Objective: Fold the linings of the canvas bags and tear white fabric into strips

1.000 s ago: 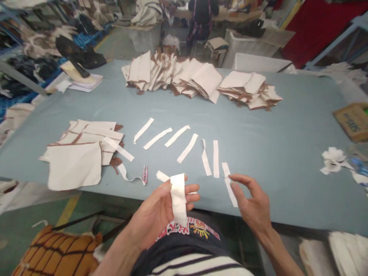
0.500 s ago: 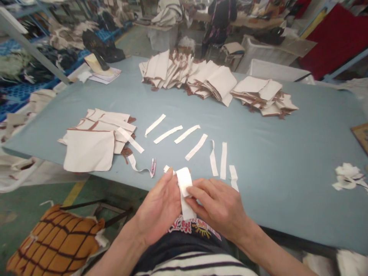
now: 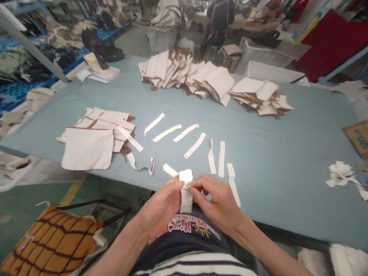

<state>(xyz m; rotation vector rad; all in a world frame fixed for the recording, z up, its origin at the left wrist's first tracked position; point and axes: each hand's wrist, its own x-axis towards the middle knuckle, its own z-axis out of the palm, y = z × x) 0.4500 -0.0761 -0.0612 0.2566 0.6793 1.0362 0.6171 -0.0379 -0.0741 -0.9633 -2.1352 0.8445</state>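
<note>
Over the table's near edge, my left hand [image 3: 165,201] pinches a white strip [image 3: 186,200] between thumb and fingers. The strip is folded at its top and its lower part hangs down. My right hand [image 3: 217,199] grips the same strip from the right side with thumb and fingertips. Just beyond my left hand lies another short white strip [image 3: 170,170]. Several white strips, among them one [image 3: 222,159] to the right, are spread over the blue-green table [image 3: 273,153]. Small pink-handled snips [image 3: 152,164] lie left of my hands.
Cream fabric pieces with brown edging [image 3: 89,147] are stacked at the left; more piles [image 3: 212,82] line the far side. White scraps [image 3: 340,174] and a cardboard piece [image 3: 358,138] lie at the right. A checked orange cushion [image 3: 51,241] is at lower left.
My left thumb has closed onto the strip, and my right fingertips have moved up to its fold. More of the short strip beyond my left hand shows. The view has shifted slightly.
</note>
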